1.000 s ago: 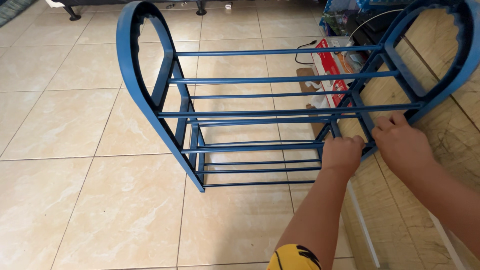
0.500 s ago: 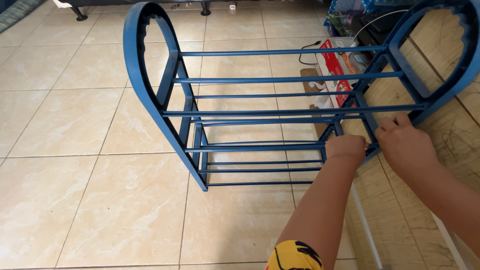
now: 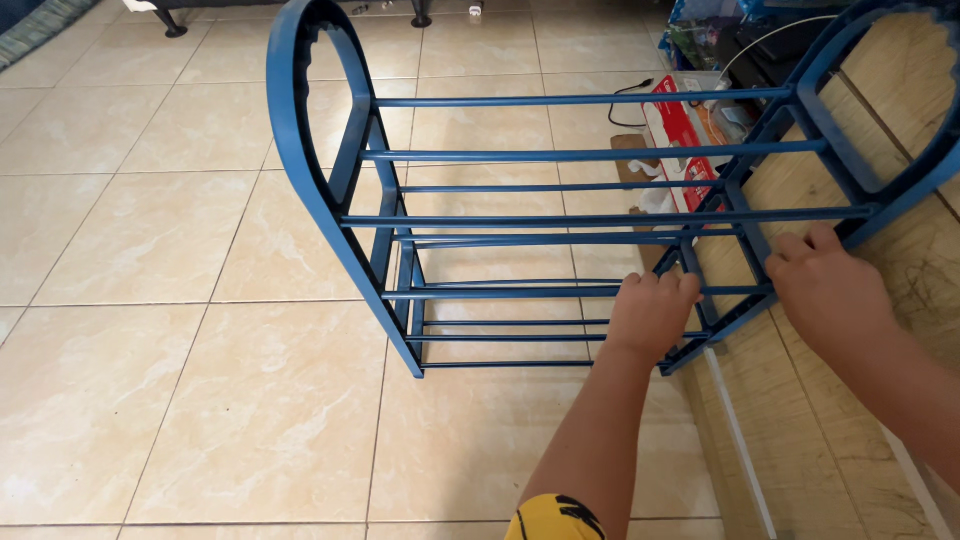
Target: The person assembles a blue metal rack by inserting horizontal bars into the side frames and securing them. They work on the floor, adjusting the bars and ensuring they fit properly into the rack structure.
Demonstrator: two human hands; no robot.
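Floor: we see cream tiles with thin grout lines, spreading left and near.
Far right: we spot a red and white box beside a black cable — dark clutter behind it.
Right: we find a woven mat with a white strip along its edge.
Far left: furniture feet — dark.

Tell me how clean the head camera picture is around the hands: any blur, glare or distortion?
Head view: even daylight, sharp on the left hand and right hand gripping the blue metal tube rack; soft sheen but no harsh glare on the glossy beige floor tiles; faint shadows under the rack; wide-lens bending curves the rack's side frames near the top corners.
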